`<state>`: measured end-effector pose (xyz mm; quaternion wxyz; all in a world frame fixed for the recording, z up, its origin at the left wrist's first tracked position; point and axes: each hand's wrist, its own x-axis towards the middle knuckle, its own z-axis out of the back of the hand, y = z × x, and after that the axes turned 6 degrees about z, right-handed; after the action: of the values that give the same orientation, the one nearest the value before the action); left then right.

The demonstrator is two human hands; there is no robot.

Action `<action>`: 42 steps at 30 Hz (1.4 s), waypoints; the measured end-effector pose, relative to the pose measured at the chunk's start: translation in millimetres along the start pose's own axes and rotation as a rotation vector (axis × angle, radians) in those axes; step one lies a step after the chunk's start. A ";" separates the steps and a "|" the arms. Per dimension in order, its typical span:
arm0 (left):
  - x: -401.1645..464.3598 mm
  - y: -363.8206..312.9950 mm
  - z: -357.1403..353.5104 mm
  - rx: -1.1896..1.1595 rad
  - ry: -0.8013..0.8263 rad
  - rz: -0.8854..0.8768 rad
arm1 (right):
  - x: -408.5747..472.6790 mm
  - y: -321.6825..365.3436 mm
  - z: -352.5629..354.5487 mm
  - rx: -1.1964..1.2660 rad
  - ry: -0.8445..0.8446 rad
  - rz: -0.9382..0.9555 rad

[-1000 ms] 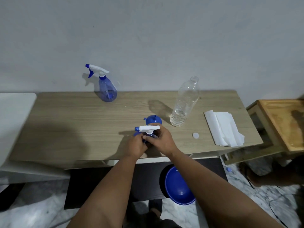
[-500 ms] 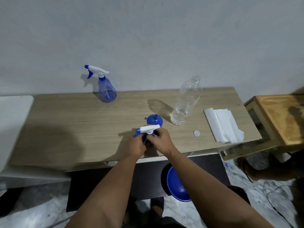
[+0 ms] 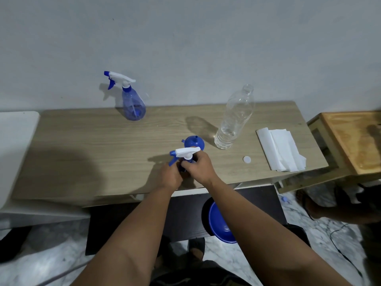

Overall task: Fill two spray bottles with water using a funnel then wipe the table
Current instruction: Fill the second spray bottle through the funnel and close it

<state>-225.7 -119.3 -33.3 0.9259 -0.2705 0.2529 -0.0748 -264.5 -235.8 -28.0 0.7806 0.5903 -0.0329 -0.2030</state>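
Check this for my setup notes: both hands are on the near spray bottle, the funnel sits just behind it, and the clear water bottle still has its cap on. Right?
Not quite. In the head view the clear water bottle is uncapped; its white cap lies on the table. The rest holds: left hand and right hand grip the near spray bottle, funnel just behind it.

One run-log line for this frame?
left hand: holds near spray bottle body | right hand: grips its trigger head | funnel: on table
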 end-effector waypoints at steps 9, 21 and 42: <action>5.4 5.3 -6.4 -0.020 0.000 -0.020 | -4.1 1.4 2.9 0.027 0.024 0.004; 0.2 -0.1 -0.4 -0.047 0.026 0.001 | -14.5 20.7 7.8 0.079 -0.118 0.171; 2.4 4.2 -4.9 -0.245 -0.007 -0.080 | 1.5 -31.8 94.0 -0.597 0.025 -0.287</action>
<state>-226.1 -118.7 -40.1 0.8830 -0.3919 0.2460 -0.0794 -299.3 -328.7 -29.7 0.8828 0.3367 0.1213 -0.3043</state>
